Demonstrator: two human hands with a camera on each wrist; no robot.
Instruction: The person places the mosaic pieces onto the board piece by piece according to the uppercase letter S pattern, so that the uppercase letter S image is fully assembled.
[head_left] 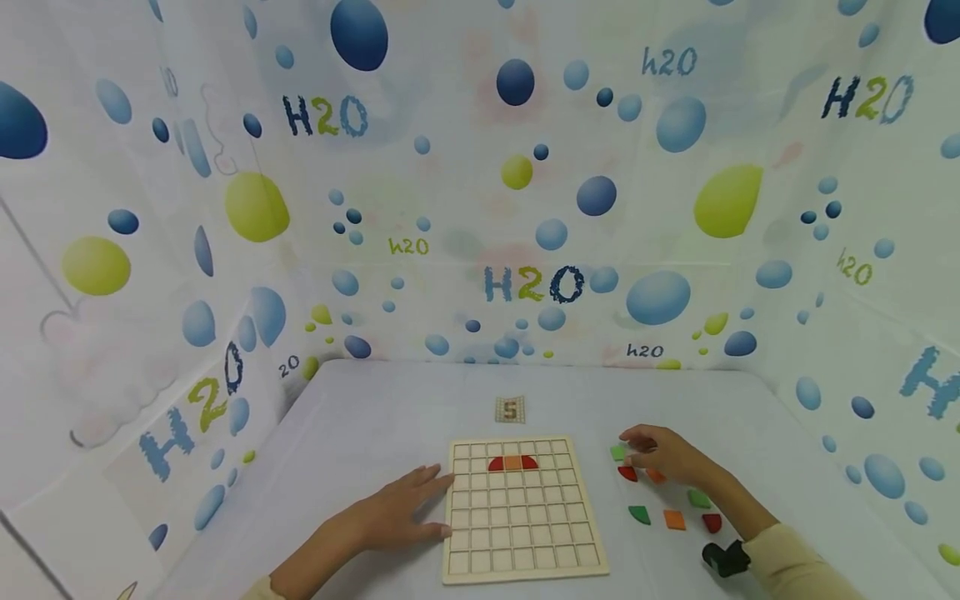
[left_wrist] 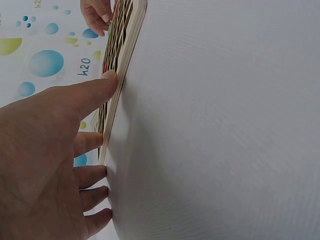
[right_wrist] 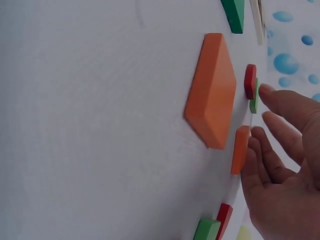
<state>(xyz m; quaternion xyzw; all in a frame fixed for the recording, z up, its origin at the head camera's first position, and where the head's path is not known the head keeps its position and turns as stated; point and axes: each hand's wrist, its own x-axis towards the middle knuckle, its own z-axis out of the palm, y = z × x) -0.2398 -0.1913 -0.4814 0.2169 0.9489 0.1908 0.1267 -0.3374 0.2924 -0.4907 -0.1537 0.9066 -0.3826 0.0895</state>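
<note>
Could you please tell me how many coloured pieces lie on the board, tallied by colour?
Red pieces: 2
Orange piece: 1
Total on the board: 3

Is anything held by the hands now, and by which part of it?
Nothing seems held: the left hand only touches the board at its left edge, and the right hand is near loose pieces, pinching none.

Our right sleeve (head_left: 801, 567), at four o'clock, is pale yellow, with a blocky black device (head_left: 724, 560), perhaps a camera, beside it; our left sleeve (head_left: 262, 591), at seven o'clock, matches.
</note>
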